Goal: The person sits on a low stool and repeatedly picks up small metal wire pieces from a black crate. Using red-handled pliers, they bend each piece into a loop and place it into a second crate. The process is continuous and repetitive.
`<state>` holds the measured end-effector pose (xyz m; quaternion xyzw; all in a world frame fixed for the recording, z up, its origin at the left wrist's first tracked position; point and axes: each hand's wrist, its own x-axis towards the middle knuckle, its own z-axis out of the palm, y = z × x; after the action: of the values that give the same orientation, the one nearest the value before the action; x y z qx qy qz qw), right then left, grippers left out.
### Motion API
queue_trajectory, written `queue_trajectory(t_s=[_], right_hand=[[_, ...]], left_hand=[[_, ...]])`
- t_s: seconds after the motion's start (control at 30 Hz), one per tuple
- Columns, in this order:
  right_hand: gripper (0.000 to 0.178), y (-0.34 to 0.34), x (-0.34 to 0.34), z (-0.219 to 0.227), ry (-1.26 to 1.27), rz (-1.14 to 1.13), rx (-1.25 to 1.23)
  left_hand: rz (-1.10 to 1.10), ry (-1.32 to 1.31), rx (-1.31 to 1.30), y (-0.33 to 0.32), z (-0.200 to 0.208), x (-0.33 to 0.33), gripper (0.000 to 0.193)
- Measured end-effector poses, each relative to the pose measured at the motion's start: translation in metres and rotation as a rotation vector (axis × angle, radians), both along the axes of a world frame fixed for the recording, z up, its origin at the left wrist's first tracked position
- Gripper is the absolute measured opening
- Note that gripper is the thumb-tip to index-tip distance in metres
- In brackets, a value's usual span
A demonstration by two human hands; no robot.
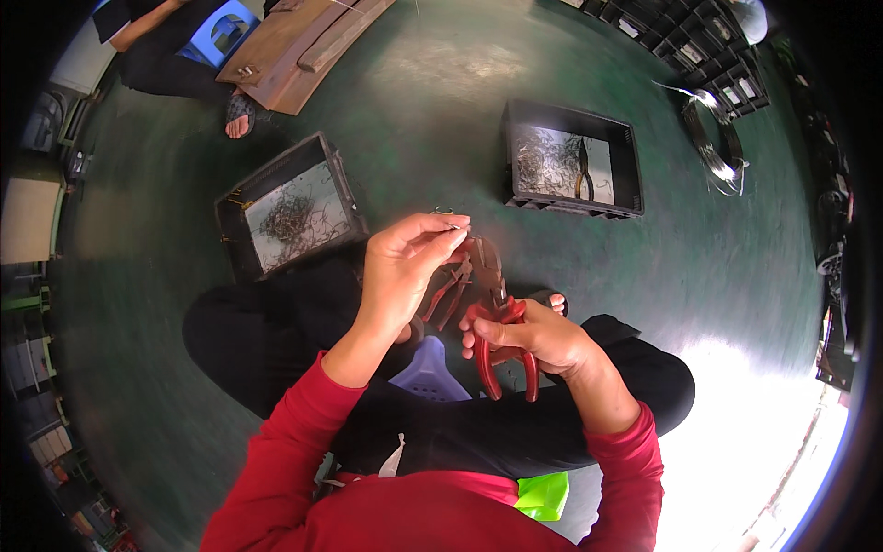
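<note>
My left hand [405, 262] is raised in front of me, thumb and fingertips pinched on a small bent metal wire [443, 212]. My right hand [543, 336] is wrapped round the red handles of a pair of pliers [487, 269]. The plier jaws point away from me, close beside the left fingertips; whether they touch the wire I cannot tell. Lower down, between my legs, is a second red-handled tool [451, 293], partly hidden by my left hand.
Ahead left stands a black crate [336, 175] with many wire pieces; ahead right, another crate [628, 161] holds wire pieces and dark-handled pliers [585, 175]. A wire coil [713, 138] and stacked black crates [685, 46] are far right. Another person sits far left by brown boards [285, 64].
</note>
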<state>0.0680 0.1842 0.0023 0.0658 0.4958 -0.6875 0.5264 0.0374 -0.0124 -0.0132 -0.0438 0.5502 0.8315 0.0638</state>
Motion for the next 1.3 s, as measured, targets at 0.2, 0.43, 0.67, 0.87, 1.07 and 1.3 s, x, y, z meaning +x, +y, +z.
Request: queue_trajectory(t_s=[0.2,0.43,0.67,0.87,1.07,1.3], right_hand=[[0.04,0.002,-0.001,0.005,-0.053,-0.042,-0.022],[0.03,0.006,-0.001,0.008,0.325,-0.044,0.362],[0.031,0.002,-0.001,0.01,0.588,-0.022,0.711],[0.026,-0.002,-0.001,0.008,0.639,-0.038,0.69],[0.022,-0.001,-0.003,0.007,0.561,-0.038,0.6],[0.022,0.002,-0.002,0.004,0.53,-0.013,0.634]], left_hand=[[0.001,0.162,-0.037,0.003,-0.006,0.004,0.014],[-0.09,0.05,-0.067,-0.007,0.005,-0.008,0.029],[-0.362,-0.045,-0.205,-0.014,0.014,-0.005,0.03],[-0.351,-0.139,-0.246,-0.008,0.02,0.004,0.029],[-0.358,-0.135,-0.244,-0.006,0.02,0.003,0.029],[-0.381,-0.214,-0.182,-0.007,0.019,0.004,0.03]])
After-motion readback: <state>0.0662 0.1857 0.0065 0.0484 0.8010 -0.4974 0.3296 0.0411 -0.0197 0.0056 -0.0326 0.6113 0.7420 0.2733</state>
